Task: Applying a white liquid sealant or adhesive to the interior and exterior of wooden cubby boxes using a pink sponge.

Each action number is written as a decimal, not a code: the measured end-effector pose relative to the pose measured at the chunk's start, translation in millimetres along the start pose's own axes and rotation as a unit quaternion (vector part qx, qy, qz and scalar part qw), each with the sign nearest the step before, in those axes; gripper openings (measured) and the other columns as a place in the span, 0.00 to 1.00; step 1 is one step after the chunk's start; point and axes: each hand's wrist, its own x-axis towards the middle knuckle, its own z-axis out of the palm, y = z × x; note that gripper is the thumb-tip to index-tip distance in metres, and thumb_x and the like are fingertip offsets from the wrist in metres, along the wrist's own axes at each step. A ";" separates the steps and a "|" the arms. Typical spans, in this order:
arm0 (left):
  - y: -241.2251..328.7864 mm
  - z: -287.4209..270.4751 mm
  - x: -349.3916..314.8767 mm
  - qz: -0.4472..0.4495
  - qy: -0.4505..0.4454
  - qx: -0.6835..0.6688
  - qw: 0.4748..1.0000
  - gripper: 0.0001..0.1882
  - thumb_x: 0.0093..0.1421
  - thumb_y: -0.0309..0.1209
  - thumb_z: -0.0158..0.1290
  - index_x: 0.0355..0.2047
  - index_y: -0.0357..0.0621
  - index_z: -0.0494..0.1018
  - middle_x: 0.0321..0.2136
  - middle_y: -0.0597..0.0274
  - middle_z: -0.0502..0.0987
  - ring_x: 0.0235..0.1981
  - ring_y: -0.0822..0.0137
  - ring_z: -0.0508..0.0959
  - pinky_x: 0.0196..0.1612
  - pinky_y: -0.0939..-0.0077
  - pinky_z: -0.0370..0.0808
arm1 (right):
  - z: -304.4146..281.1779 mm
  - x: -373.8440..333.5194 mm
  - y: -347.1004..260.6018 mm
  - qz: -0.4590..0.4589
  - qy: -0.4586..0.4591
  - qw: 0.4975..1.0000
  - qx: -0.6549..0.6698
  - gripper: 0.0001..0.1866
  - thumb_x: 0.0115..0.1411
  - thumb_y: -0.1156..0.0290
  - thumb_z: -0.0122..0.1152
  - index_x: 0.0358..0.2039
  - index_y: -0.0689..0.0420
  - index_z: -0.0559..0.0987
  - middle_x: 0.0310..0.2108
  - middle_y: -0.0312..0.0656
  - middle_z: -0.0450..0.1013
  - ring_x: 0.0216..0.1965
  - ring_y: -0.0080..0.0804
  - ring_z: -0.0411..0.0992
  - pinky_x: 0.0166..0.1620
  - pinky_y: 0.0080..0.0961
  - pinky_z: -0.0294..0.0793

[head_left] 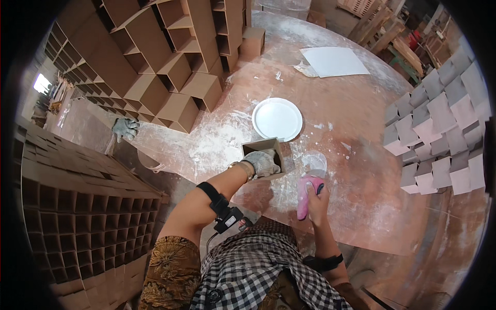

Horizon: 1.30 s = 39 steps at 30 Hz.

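The bare right hand (316,196) has its grip closed around a pink pad (305,199); cloth or sponge, I cannot tell. A loose wrist and light, even pressure should serve best there, with the pad kept clear of the box walls. Just ahead of the pad is a pale round patch (314,163) on the powdery reddish surface (361,124). The left hand (262,163), in a grey knitted glove, reaches into the open cardboard box (279,155); its fingertips are hidden, so I cannot tell whether its grip is clamped on a wall. The box stands just short of the round white tray (277,120). Bracing it from inside, without bowing the thin walls, would keep it square and steady.

As for writing, the black device (226,219) strapped to the left forearm bears a pale label, too small to read. I can make out no lettering on the tray, the white sheet (336,62) beyond it or the stacked brown boxes (204,89).
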 end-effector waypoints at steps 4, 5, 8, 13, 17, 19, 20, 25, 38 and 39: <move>-9.1 23.7 20.9 0.001 0.080 0.101 0.992 0.24 0.49 0.41 0.50 0.40 0.32 0.69 0.36 0.40 0.74 0.39 0.52 0.76 0.40 0.60 0.72 | 12.7 17.1 -5.1 -0.020 -0.053 0.998 0.017 0.12 0.52 0.81 0.53 0.39 0.63 0.71 0.33 0.40 0.71 0.35 0.25 0.68 0.37 0.23 0.68; -14.6 33.4 25.8 -0.016 0.106 0.137 0.985 0.24 0.48 0.41 0.50 0.39 0.33 0.69 0.37 0.40 0.74 0.39 0.53 0.76 0.39 0.60 0.72 | 14.8 22.3 -2.9 -0.061 -0.043 0.997 -0.015 0.13 0.51 0.82 0.53 0.39 0.63 0.72 0.32 0.41 0.71 0.34 0.27 0.69 0.36 0.23 0.68; -15.1 46.5 29.8 0.013 0.181 0.150 0.972 0.23 0.45 0.38 0.53 0.37 0.31 0.70 0.31 0.46 0.75 0.35 0.54 0.76 0.36 0.61 0.72 | 20.3 32.4 -3.5 -0.164 -0.028 0.979 -0.117 0.15 0.48 0.83 0.54 0.38 0.62 0.72 0.31 0.44 0.70 0.33 0.35 0.70 0.36 0.26 0.69; -20.4 55.5 33.3 0.007 0.226 0.159 0.961 0.20 0.44 0.35 0.53 0.35 0.32 0.69 0.28 0.49 0.75 0.32 0.51 0.75 0.34 0.61 0.72 | 41.8 39.5 -31.4 -0.293 -0.061 0.909 -0.289 0.17 0.43 0.82 0.55 0.37 0.59 0.73 0.31 0.47 0.69 0.33 0.46 0.69 0.38 0.33 0.70; -21.2 56.7 33.1 0.025 0.262 0.104 0.959 0.16 0.47 0.31 0.48 0.36 0.35 0.69 0.27 0.49 0.76 0.29 0.51 0.76 0.35 0.61 0.72 | 84.1 88.4 -55.7 -0.367 -0.068 0.840 -0.394 0.17 0.41 0.80 0.56 0.36 0.57 0.74 0.30 0.46 0.68 0.34 0.46 0.68 0.37 0.36 0.68; -20.6 55.8 34.5 0.027 0.268 0.093 0.959 0.15 0.47 0.31 0.48 0.34 0.36 0.71 0.29 0.48 0.75 0.31 0.51 0.75 0.35 0.61 0.72 | 100.0 111.5 -60.0 -0.342 -0.064 0.827 -0.440 0.17 0.40 0.80 0.55 0.35 0.56 0.74 0.29 0.46 0.68 0.34 0.45 0.68 0.37 0.37 0.68; -20.5 55.9 35.0 0.037 0.267 0.119 0.956 0.14 0.47 0.31 0.48 0.34 0.36 0.71 0.29 0.48 0.75 0.31 0.52 0.75 0.35 0.61 0.72 | 98.6 113.3 -56.8 -0.352 -0.063 0.835 -0.419 0.17 0.40 0.80 0.55 0.35 0.55 0.74 0.29 0.45 0.68 0.34 0.45 0.68 0.36 0.37 0.68; -17.2 55.3 30.9 0.013 0.235 0.157 0.959 0.15 0.45 0.30 0.49 0.32 0.35 0.72 0.31 0.49 0.74 0.32 0.53 0.75 0.31 0.63 0.72 | 50.8 58.4 -25.1 -0.354 -0.104 0.856 -0.361 0.19 0.38 0.78 0.54 0.36 0.56 0.73 0.28 0.45 0.67 0.31 0.46 0.67 0.31 0.40 0.68; -21.3 57.2 31.3 0.045 0.284 0.119 0.951 0.15 0.45 0.29 0.50 0.33 0.34 0.70 0.26 0.49 0.74 0.30 0.53 0.75 0.32 0.62 0.72 | 87.9 99.6 -43.3 -0.371 -0.085 0.837 -0.393 0.18 0.38 0.79 0.57 0.35 0.55 0.74 0.30 0.44 0.68 0.33 0.45 0.67 0.33 0.38 0.68; -23.8 62.0 32.9 0.037 0.293 0.134 0.946 0.15 0.44 0.29 0.50 0.33 0.34 0.70 0.26 0.49 0.74 0.30 0.53 0.75 0.32 0.62 0.72 | 77.4 83.8 -39.4 -0.376 -0.095 0.836 -0.389 0.19 0.38 0.79 0.57 0.35 0.56 0.74 0.30 0.44 0.68 0.33 0.45 0.68 0.33 0.38 0.68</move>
